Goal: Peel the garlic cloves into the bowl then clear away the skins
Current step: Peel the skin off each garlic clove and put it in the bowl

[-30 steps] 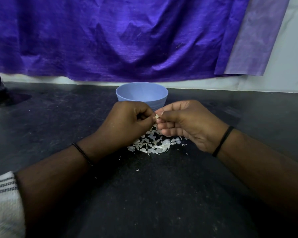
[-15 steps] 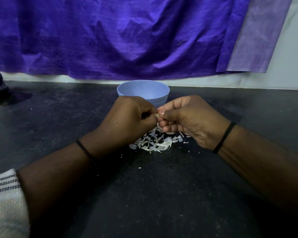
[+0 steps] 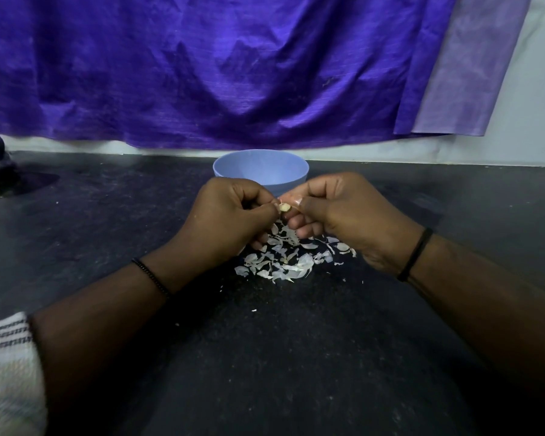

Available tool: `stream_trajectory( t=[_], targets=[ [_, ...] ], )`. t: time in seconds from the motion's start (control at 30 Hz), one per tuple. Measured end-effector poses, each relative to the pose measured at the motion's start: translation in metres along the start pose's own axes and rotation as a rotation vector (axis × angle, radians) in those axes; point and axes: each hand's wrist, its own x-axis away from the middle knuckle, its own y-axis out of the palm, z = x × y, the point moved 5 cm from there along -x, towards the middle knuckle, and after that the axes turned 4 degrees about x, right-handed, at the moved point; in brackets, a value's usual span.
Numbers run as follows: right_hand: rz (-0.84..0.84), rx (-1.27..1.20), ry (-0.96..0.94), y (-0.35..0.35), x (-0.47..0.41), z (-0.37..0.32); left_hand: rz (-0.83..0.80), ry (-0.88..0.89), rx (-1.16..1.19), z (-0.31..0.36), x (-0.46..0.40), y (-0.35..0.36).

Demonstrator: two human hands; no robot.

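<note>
Papery white skins point(image 3: 283, 256) lie heaped at the centre of the frame on the dark counter point(image 3: 107, 221), directly below my two hands, and that pile looks much the same as it did a second ago. What has changed is small: both hands have lifted a little toward the blue bowl point(image 3: 261, 167), which sits just behind them in the upper middle, and more of the garlic clove point(image 3: 284, 208) now shows between the fingertips. My left hand point(image 3: 233, 215) pinches the clove with curled fingers and thumb, while my right hand point(image 3: 343, 212) pinches at it from the other side, apparently tugging a strip of skin. I judge this clove is nearly bare and should soon drop into the bowl; I cannot see what the bowl holds. Clearing the skins is not yet started.
</note>
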Motion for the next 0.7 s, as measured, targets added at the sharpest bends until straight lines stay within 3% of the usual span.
stream_trajectory(
  t=[0.17, 0.7],
  targets=[
    [0.022, 0.043, -0.039, -0.0002, 0.0007, 0.0027, -0.026, -0.005, 0.049, -0.0004, 0.0000, 0.0030],
    [0.025, -0.154, -0.045, -0.0033, -0.0002, 0.0034, -0.036, -0.160, 0.325, -0.0068, -0.0006, 0.0064]
  ],
)
